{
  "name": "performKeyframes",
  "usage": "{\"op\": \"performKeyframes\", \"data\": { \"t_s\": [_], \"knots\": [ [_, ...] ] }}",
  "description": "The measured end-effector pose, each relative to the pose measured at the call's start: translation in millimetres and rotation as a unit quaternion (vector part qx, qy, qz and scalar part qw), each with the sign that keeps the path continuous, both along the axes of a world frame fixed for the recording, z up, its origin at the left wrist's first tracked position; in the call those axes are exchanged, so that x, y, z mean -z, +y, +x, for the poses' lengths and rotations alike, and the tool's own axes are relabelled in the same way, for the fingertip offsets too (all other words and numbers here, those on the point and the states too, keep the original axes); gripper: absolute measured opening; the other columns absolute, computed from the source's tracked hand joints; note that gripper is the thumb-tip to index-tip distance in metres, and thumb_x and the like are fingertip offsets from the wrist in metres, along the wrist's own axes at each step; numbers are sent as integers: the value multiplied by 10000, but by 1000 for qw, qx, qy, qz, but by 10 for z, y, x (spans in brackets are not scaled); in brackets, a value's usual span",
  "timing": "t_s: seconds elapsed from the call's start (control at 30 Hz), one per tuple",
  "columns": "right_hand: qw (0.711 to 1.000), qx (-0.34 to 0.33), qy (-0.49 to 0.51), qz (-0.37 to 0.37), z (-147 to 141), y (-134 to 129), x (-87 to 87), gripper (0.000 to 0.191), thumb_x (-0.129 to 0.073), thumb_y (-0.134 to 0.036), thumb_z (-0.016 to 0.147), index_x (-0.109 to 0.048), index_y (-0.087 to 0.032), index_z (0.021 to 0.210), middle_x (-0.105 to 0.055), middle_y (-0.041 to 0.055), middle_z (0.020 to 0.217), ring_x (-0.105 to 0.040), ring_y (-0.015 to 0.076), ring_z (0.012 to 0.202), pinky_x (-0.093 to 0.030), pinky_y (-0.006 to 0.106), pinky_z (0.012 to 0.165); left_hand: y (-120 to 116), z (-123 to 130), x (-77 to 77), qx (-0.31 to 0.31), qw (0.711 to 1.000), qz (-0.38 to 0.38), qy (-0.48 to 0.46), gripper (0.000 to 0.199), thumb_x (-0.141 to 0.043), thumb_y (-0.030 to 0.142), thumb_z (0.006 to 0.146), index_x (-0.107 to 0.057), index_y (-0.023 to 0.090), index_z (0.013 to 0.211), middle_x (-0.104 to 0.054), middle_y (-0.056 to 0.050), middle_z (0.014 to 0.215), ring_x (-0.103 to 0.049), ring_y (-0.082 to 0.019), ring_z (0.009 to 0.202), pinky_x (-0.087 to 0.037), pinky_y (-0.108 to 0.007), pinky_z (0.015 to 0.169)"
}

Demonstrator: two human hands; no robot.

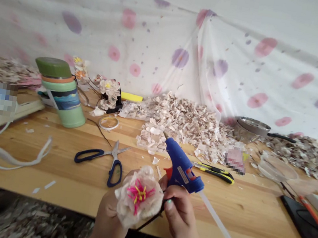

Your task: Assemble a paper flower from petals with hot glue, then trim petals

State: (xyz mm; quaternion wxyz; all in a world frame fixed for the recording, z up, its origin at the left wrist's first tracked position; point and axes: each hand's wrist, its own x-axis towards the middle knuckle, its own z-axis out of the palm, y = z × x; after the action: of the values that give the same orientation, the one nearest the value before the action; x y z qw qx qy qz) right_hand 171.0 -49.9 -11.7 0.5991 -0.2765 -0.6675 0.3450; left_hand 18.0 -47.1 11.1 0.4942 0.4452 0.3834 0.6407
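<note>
Well, taking the scissors [114, 163] as landmark, the green thermos [65, 98] stands beyond them to the left, well apart, on the wooden table [71, 185]. The scissors lie with their 2 blades spread; a sleeve or wrist dragged across could catch on them, or nudge them towards the near edge.

Just right of the scissors and nearer the person is the pale flower [139, 196], pink and yellow at its centre. The left hand [111, 218] is behind it, near that edge; its fingers are mostly hidden, so I cannot tell how tightly they grip. Too hard a squeeze might crush the petals.

Further right of the scissors, the right hand [181, 215] is closed on the blue glue gun [183, 169], close beside the flower. If the gun is hot, a careless turn of the wrist could burn a finger or drip glue on loose petals [188, 125] beyond. Its long white glue stick [219, 223] juts right, and might snag in a backward swing.

The cutter [216, 173] lies well right of the scissors, behind the gun. More room for moving seems to lie nearer than the cutter, before the dark flat device [299, 223] at far right.
</note>
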Motion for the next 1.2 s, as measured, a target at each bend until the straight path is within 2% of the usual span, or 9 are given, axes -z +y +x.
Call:
{"op": "performKeyframes", "data": {
  "t_s": [0.17,0.27,0.37,0.47,0.6,0.83,0.97,1.07,1.2],
  "knots": [
    [990,-11,134,-37,10,88,16,92,-440,-251,1000,-437,-342,1012,-517,-29,863,-526,122,704,-452,270,631,-24,16,-132,-22,994,-69,-87,300,-836,467,637,-746,182,670,-623,-7,541,-578,-144,534,-499,-272,590],
    [980,40,181,-77,7,114,12,174,-529,-249,962,-392,-337,1024,-562,-34,892,-530,113,661,-440,261,603,23,30,-138,-6,988,-95,-120,343,-840,486,628,-739,162,677,-596,4,502,-540,-107,460,-447,-223,481],
    [967,102,199,-122,-9,108,23,185,-618,-276,904,-465,-271,1006,-564,-33,754,-502,110,582,-406,242,545,103,28,-56,17,985,-110,-131,377,-841,499,618,-734,145,689,-594,-1,505,-545,-106,458,-436,-210,450],
    [955,107,229,-157,-39,90,-5,220,-621,-330,889,-497,-207,756,-495,-38,604,-456,102,528,-349,228,489,175,19,27,13,984,-118,-131,373,-847,474,621,-742,133,731,-589,7,519,-536,-92,476,-442,-200,479],
    [944,92,261,-182,-64,51,-101,235,-625,-423,860,-581,-193,882,-463,-47,577,-417,97,490,-343,227,462,234,14,83,3,984,-120,-132,329,-840,396,659,-756,140,847,-620,16,599,-547,-77,555,-470,-194,595],
    [933,188,87,-294,1,-190,32,269,-708,-431,791,-642,-186,881,-541,-8,580,-485,127,480,-412,247,438,257,4,157,2,979,-165,-123,355,-844,412,637,-749,128,828,-649,-7,602,-573,-94,527,-447,-193,521],
    [944,248,-22,-219,7,-178,71,221,-759,-404,724,-674,-215,801,-585,0,590,-533,150,489,-455,263,454,250,2,154,7,976,-191,-106,375,-830,443,650,-739,126,828,-653,-14,595,-604,-116,524,-441,-194,487],
    [959,212,-86,-166,-35,-107,39,158,-732,-362,738,-653,-229,707,-624,16,653,-582,168,562,-511,287,548,239,5,143,37,974,-202,-100,381,-832,448,647,-735,120,816,-644,-14,571,-597,-113,505,-441,-192,484],
    [962,204,-87,-158,-103,-79,104,158,-697,-386,759,-642,-238,764,-635,43,730,-601,199,651,-526,316,589,225,15,127,58,971,-210,-103,406,-845,452,618,-737,107,804,-625,-11,533,-565,-100,470,-426,-182,464]
  ]
}}
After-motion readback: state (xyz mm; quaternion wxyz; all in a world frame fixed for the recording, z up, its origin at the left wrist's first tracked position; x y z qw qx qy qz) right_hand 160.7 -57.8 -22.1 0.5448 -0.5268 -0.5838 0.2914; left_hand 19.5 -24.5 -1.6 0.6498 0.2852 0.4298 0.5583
